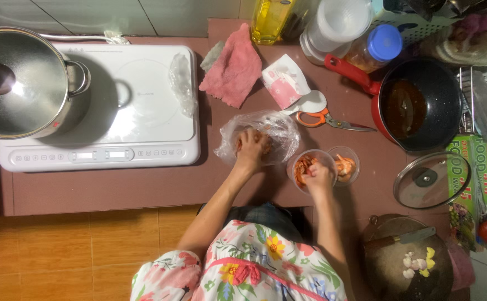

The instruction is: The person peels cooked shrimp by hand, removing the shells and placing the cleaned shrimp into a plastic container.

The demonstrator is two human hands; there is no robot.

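Two hands: left hand (pixel 251 146) clutching one plastic bag (pixel 258 135), right hand (pixel 317 175) gripping shrimp (pixel 302 166)

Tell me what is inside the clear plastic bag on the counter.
The left hand reaches into the crumpled clear plastic bag, touching something orange-brown. The hand and creased plastic hide what it is.

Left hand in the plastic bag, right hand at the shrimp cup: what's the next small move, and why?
Probably lift the left hand out of the clear plastic bag with a shrimp and bring it over to the clear cup, where the right hand rests on orange shrimp. Both hands are at shrimp, and the second cup beside it also holds some.
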